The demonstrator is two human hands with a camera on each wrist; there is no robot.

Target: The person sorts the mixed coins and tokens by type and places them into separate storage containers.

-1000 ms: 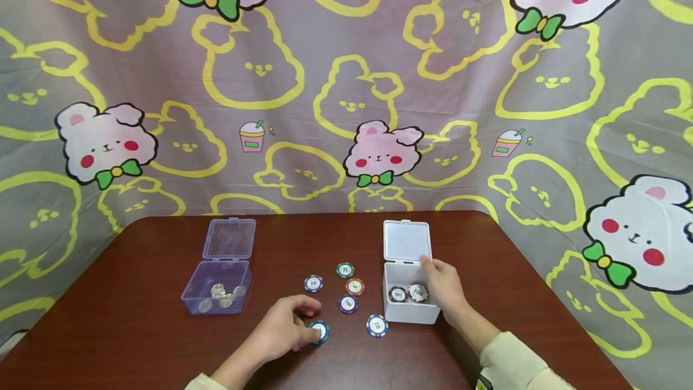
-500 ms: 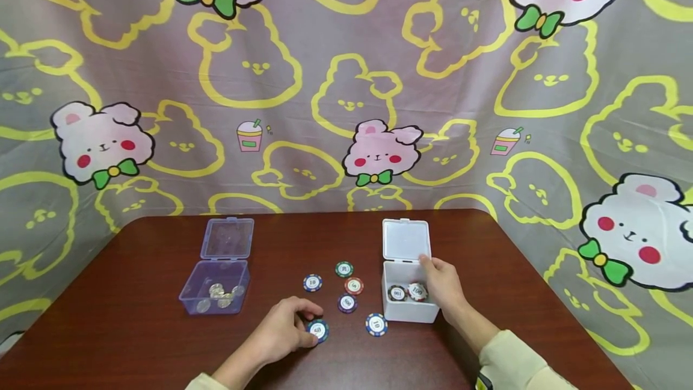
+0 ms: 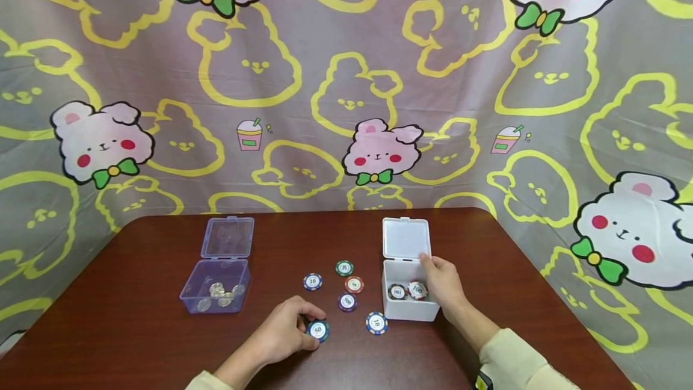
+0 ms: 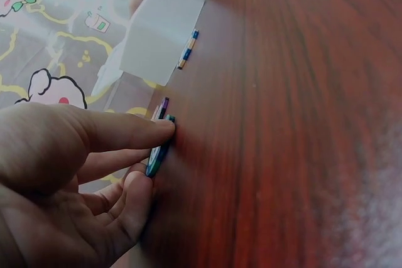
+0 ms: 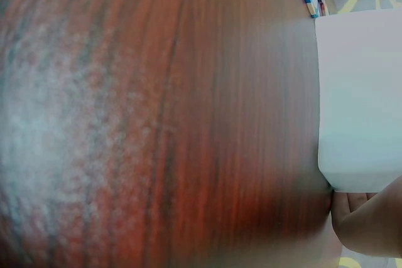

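Observation:
My left hand (image 3: 283, 331) pinches a green-and-blue poker chip (image 3: 319, 331) marked 50 between thumb and fingers, close over the table. In the left wrist view, that chip (image 4: 161, 150) shows edge-on, thumb and fingertips at its rim. My right hand (image 3: 446, 286) grips the right wall of a white plastic box (image 3: 409, 313), thumb over the rim. Inside the box lie black and red-edged chips (image 3: 417, 289), and its lid (image 3: 406, 238) stands tipped back. Between the hands lie a blue-and-white chip (image 3: 376, 323), a purple chip (image 3: 348, 302), a red chip (image 3: 354, 284) and others.
On the left stands a clear purple box (image 3: 216, 306), lid raised, with several silvery coins (image 3: 222, 295) in it. A green chip (image 3: 344, 268) and a blue chip (image 3: 313, 281) lie farther back on the brown table (image 3: 151, 342). A patterned curtain (image 3: 303, 89) hangs behind.
My left thumb has slid from the chip's face to its near edge, so the 50 shows. The right hand keeps its hold on the white box.

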